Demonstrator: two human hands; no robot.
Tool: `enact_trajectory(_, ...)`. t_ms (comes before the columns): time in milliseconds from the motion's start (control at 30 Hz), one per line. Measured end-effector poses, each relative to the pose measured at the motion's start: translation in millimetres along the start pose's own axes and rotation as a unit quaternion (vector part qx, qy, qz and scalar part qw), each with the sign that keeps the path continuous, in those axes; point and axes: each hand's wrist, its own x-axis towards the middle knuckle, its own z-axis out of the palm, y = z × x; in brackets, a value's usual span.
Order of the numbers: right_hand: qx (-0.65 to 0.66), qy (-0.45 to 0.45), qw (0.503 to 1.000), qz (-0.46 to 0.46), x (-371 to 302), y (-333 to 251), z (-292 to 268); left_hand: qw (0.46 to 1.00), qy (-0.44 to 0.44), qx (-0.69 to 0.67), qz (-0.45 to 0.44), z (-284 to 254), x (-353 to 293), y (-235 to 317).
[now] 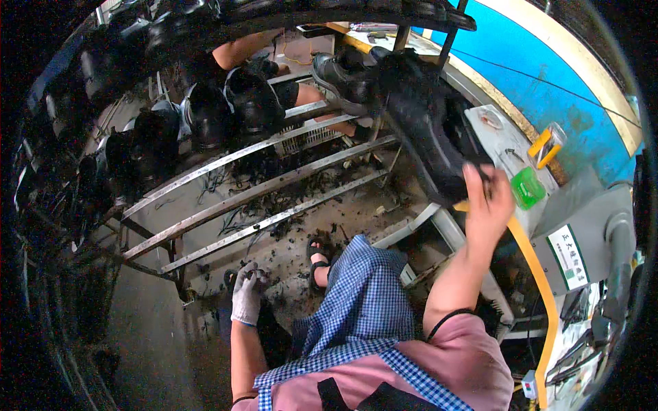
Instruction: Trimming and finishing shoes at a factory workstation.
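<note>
Right hand [488, 198]: bare, gripping a black boot [425, 130].
Left hand [247, 294]: gloved, lowered over scrap-littered floor [157, 329].

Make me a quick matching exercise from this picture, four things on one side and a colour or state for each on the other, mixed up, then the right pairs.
Things:
1. left hand
2. right hand
3. small container on the machine top
4. black shoe

States:
A. green
B. gloved, hanging low by the floor
C. bare, raised
D. gripped at one end

Pairs: 1-B, 2-C, 3-A, 4-D
</note>
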Motion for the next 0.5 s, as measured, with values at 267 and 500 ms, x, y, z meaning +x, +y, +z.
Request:
enact_trajectory(267, 0.009, -0.421, 0.905, -0.062, -76, -10, -16, 0.928, 0.112, -0.354, 0.024, -50, 12, 143)
enact_trajectory(500, 0.145, -0.599, 0.787, -0.026, -149, -7, 37, 0.912, -0.161, -0.344, 0.156, -25, 14, 143)
